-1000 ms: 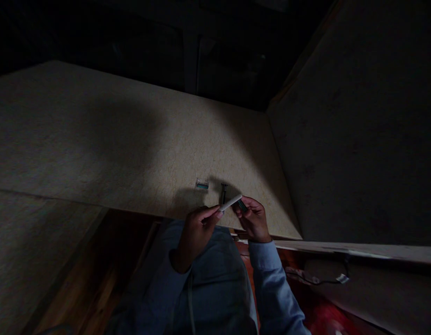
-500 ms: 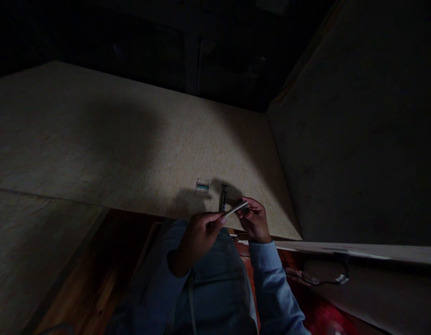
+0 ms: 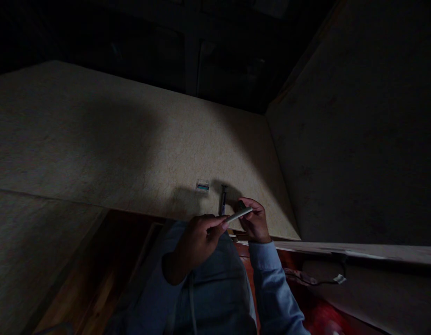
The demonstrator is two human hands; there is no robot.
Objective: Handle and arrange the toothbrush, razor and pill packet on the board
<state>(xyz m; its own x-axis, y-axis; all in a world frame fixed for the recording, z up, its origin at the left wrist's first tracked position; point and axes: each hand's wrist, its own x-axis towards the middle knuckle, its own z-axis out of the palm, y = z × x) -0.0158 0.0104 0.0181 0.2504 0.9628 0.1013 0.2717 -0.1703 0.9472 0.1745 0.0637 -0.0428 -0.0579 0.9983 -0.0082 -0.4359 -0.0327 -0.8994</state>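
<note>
My left hand (image 3: 201, 237) is at the near edge of the desk (image 3: 149, 153), thumb and forefinger pinching one end of a slim pale strip (image 3: 239, 214). The strip tilts up and to the right, its free end in front of my right hand (image 3: 254, 218); I cannot tell whether it touches my fingers there. My right fingers are curled in around a small dark piece (image 3: 242, 204), thumb and forefinger closed on it, one end poking out; too little of it shows to say what it is. Both hands are just in from the desk's near right corner, close together. Beyond the strip a dark razor (image 3: 223, 201) lies on the desk, its head towards the far edge and its handle running down to the near edge. Left of the razor's head, a little further in from the near edge, sits a small clear case (image 3: 202, 186) with a dark and teal bar inside. The desk's right edge meets a dim upright panel (image 3: 348, 153).
</note>
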